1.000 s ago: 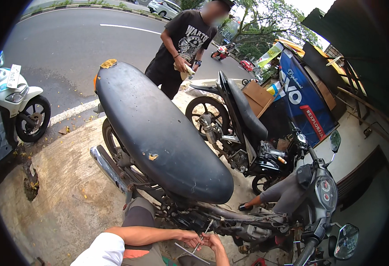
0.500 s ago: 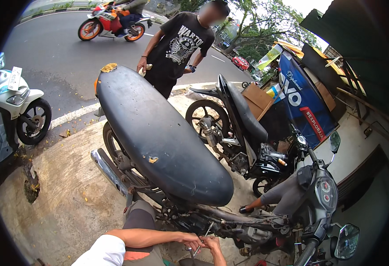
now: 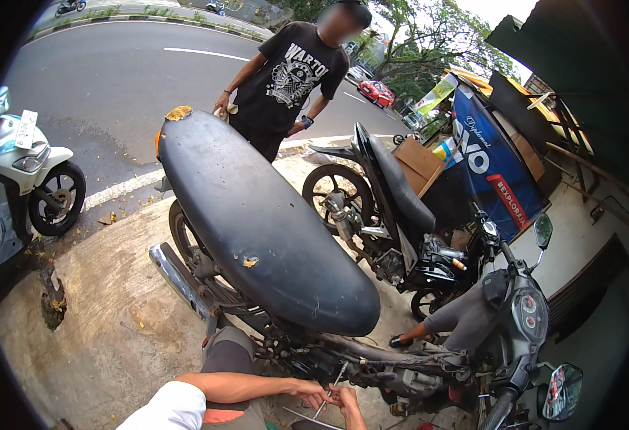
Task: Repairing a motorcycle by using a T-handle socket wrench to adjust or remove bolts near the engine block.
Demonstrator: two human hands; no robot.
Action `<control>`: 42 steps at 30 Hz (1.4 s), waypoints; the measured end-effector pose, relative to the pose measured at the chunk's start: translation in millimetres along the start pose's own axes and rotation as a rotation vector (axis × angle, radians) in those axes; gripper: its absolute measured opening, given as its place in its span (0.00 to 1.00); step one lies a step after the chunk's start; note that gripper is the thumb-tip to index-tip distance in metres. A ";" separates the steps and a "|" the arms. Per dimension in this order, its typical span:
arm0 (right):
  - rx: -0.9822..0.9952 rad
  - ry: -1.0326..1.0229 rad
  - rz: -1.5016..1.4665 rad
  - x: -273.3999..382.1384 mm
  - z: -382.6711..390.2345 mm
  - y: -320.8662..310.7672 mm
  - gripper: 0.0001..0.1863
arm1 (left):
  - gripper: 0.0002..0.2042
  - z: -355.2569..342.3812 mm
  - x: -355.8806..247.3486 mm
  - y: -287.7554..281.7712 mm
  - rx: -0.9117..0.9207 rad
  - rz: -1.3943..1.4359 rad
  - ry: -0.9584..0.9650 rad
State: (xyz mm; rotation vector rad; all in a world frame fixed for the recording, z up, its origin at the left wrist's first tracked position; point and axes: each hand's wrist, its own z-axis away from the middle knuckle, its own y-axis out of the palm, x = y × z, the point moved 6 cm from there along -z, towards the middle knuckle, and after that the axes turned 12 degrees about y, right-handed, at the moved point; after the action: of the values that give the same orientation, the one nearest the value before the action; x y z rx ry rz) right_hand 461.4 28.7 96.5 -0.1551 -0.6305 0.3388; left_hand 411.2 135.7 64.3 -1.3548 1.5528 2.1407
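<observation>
Below the front end of the black seat point(image 3: 278, 244): left grip point(image 3: 308, 392), fingers half curled at the silver T-handle tool point(image 3: 321, 409); can't tell if pinching or merely touching. Tool itself under that same seat end, slanting up and right toward the uncovered frame parts point(image 3: 372, 350). Just right of it, also below the seat: right grip point(image 3: 344, 396), thumb and fingers pinched on the shaft.

Step in hand, at a guess: turning the tool. To do it well: hold shaft straight, check engagement by feel before adding load, given a hidden far end. Spin by fingertip when free, shift to the crossbar for real torque. Steady with the other grip, no sideways push. Ease off at any slip. Mind knuckles under the seat.

Look: thin crossbar at the near end, then slim straight shaft, bright metal, tilted, partly covered by fingers, tip lost among dark parts below the seat. Too small to judge wear. Right of the seat: grimy casing point(image 3: 415, 380), then dark handlebar console point(image 3: 529, 313) with round dials.
</observation>
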 end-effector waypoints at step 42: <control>0.021 -0.033 -0.123 -11.5 6.0 0.5 0.11 | 0.17 7.8 -1.0 10.0 -0.015 -0.048 0.002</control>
State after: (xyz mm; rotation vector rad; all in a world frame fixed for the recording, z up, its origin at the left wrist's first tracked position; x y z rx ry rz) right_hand 449.0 25.3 94.9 -0.0904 -0.6658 0.2297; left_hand 401.4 138.0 72.1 -1.3854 1.4927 2.1273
